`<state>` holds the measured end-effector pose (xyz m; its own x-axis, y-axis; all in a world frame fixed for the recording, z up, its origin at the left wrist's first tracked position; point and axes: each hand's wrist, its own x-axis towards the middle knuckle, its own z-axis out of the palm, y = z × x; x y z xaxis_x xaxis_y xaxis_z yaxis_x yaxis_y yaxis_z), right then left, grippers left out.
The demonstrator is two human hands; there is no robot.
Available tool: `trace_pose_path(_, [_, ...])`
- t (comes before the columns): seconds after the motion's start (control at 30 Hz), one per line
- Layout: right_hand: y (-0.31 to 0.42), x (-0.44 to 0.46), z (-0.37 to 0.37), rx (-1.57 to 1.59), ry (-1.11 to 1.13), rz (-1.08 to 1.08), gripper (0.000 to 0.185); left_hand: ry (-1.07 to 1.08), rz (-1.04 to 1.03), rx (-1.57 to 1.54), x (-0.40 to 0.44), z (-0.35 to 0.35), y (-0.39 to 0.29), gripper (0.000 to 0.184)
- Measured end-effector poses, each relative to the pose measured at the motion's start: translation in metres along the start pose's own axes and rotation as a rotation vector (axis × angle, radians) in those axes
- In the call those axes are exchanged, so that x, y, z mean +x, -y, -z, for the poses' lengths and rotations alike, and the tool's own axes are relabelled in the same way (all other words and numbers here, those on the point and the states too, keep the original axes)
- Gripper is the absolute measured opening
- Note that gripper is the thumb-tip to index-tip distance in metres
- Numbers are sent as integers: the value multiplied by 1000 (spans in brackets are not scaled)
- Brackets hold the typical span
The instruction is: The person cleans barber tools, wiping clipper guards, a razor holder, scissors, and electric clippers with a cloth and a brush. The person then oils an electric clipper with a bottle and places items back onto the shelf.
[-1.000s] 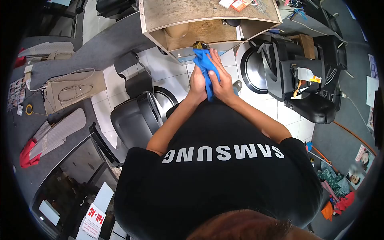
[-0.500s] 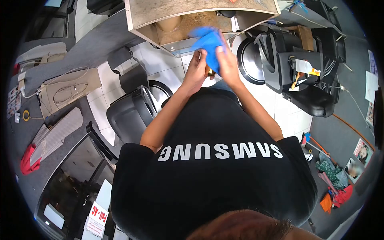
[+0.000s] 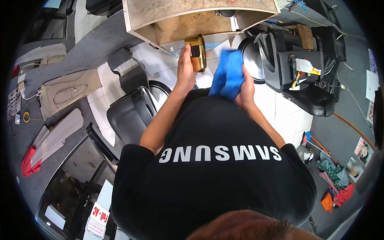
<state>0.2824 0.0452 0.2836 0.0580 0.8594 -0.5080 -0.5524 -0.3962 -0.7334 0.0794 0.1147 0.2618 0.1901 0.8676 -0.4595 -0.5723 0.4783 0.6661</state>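
Note:
My left hand (image 3: 186,70) is wrapped round a shiny gold handheld device (image 3: 203,54), block-shaped with a dark panel; its exact kind is unclear. It is held upright just in front of the open wooden shelf unit. To the right of it, my right hand (image 3: 247,90) grips a blue cloth (image 3: 229,74), which hangs folded and bunched near the front of the black shirt (image 3: 216,120). The cloth and the gold device are apart. Part of the right fingers is hidden behind the cloth.
The wooden shelf unit (image 3: 168,9) stands ahead, with a round tan container (image 3: 168,24) inside. A black chair (image 3: 130,116) is on the left, and a black salon chair (image 3: 292,60) on the right. A grey counter (image 3: 76,96) runs along the left side.
My hands have moved apart. The blue cloth has come off the gold device and gone down and right with my right hand; the device now shows in my left hand, held higher.

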Motion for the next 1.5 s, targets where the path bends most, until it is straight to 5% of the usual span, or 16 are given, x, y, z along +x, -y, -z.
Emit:
trace_pose_path(0.03, [13,1,-24,180,-207,33,50,30,-9,49,-2,-1,-3,47])
trace_pose_path(0.17, [29,24,-51,19,-238,279,51,110,22,55,-11,-6,1,45])
trace_pose_path(0.27, [11,42,-54,-844,13,516,40,220,44,-102,-9,-1,20,50])
trace_pose_path(0.3, [-3,50,-60,-919,157,790,37,190,58,-113,-8,1,24,51])
trace_pose_path(0.4, [-16,43,-71,-1071,323,949,35,104,85,-147,-13,2,20,59])
trace_pose_path(0.5, [-24,31,-57,-1214,533,922,34,47,125,-185,-12,24,19,66])
trace_pose_path(0.63, [-22,11,-46,-744,377,374,39,-21,104,-156,-8,39,10,60])
trace_pose_path(0.67, [-19,12,-35,-584,286,92,42,21,91,-160,-10,39,7,58])
trace_pose_path(0.73, [-14,20,-30,-612,77,271,43,105,62,-163,-13,37,0,54])
trace_pose_path(0.8, [-4,20,-71,-279,-74,398,45,124,66,-122,-15,40,4,50])
trace_pose_path(0.93, [-15,41,-58,-783,136,389,41,157,76,-78,-21,33,11,45])
trace_pose_path(1.03, [-39,43,-73,-1111,347,980,39,5,51,-67,-23,26,22,45])
trace_pose_path(1.27, [-40,4,-36,-947,642,595,34,-27,84,-192,-35,58,30,55])
trace_pose_path(1.37, [-26,10,-20,-670,285,-25,35,-41,93,-227,-38,57,27,59])
trace_pose_path(1.43, [-24,15,-44,-194,-139,-7,41,60,100,-252,-40,63,24,60])
trace_pose_path(1.5, [-18,31,-59,-167,-152,243,44,60,109,-257,-39,58,22,63])
